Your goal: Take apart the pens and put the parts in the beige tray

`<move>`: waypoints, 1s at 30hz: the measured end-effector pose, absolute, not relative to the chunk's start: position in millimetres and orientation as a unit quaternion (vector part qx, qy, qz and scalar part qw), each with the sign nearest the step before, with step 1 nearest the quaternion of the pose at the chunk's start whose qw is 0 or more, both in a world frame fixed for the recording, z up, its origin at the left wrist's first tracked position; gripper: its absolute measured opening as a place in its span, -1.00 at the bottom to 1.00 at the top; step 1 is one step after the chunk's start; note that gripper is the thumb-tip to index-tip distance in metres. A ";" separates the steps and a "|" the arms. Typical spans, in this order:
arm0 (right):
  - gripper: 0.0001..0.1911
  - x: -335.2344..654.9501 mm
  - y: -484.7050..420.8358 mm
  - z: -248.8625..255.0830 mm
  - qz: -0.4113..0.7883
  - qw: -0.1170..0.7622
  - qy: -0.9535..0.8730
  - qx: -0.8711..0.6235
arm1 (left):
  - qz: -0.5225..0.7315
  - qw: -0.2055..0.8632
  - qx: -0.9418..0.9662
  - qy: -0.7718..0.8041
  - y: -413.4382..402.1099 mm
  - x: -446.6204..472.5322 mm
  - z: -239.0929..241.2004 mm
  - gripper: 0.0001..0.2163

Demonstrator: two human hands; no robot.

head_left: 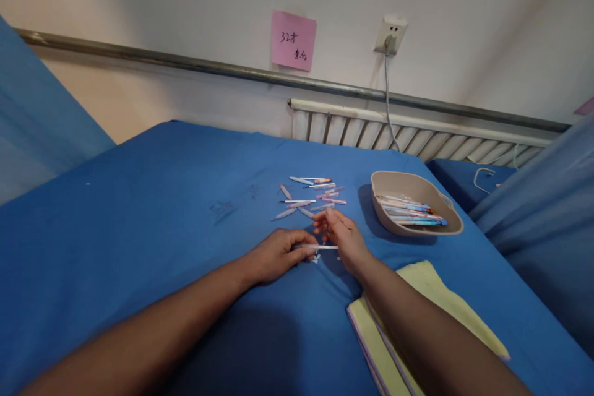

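My left hand [277, 253] rests on the blue table cover [162, 210], fingers curled round a thin white pen refill [320, 247] that sticks out to the right. Just beside it, my right hand [342, 236] has its fingers pinched together at the near edge of a scatter of pen parts [310, 197]; what it pinches is too small to name. Barrels, caps and refills in white, pink and blue lie loose in that scatter.
A beige tray [420, 230] to the right holds several assembled pens [411, 210]. A yellow notebook [431, 297] lies under my right forearm. A radiator [417, 136], wall socket with cable [390, 34] and pink note [293, 40] are behind the table.
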State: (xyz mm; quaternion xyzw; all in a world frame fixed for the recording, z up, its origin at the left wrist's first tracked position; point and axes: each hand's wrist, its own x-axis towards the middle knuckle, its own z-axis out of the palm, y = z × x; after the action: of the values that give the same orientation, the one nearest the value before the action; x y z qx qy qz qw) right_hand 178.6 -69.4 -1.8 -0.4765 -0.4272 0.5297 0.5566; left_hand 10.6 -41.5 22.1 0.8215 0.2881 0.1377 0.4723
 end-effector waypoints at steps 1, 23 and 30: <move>-0.50 178.9 -69.2 -1.0 0.558 0.560 -0.401 -0.463 | 0.128 0.483 0.819 0.282 -43.3 11.6 22.5 -0.76; -0.61 219.8 -50.2 -11.3 0.482 0.620 -0.359 -0.504 | 0.198 0.769 0.527 0.302 -32.5 12.1 10.1 -0.71; -0.77 241.5 -27.0 -38.0 0.183 0.456 -0.608 -0.624 | 0.265 0.807 0.427 0.309 -16.2 4.2 7.8 -0.80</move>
State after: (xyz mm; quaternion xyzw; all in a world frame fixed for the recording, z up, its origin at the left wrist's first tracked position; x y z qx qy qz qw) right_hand 241.5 -27.0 -38.0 -0.6241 -0.6076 0.1833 0.4557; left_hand 4.2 -16.2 7.8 0.4274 0.3093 0.2645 0.8073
